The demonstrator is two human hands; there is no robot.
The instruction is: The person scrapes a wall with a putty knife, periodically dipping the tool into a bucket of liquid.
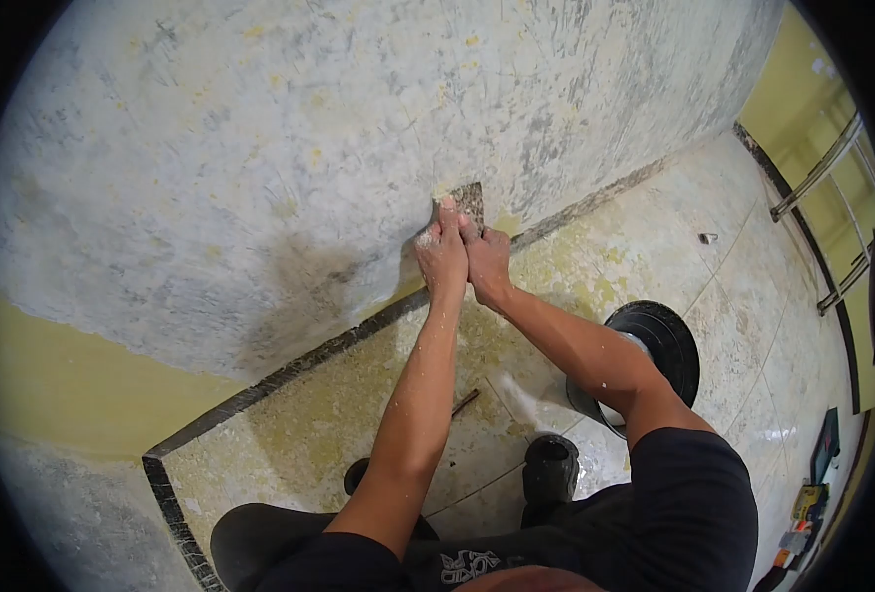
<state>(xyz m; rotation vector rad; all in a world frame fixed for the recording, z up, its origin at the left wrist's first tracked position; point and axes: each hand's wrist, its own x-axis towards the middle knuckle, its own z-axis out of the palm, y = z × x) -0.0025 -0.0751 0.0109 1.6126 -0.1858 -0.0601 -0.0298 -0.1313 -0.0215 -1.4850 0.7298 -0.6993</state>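
Observation:
Both my hands are together low on a scraped, whitish-grey wall (pixel 290 148). My left hand (pixel 442 259) is closed round a flat scraper (pixel 472 201), its thumb pointing up along the tool. Beside it, touching, my right hand (pixel 489 259) is closed on the same tool. The scraper's speckled, dirty blade shows above the hands, against the wall; its handle is hidden by my fingers. White dust covers parts of both hands. Yellow paint (pixel 92 380) remains on the wall at the lower left.
A black bucket (pixel 682 340) stands on the tiled floor right of my right forearm. Paint flakes and a thin stick (pixel 466 403) lie near my feet. A metal ladder (pixel 820 180) is at the right. Tools (pixel 802 513) lie at the lower right. Dark skirting (pixel 290 372) edges the wall.

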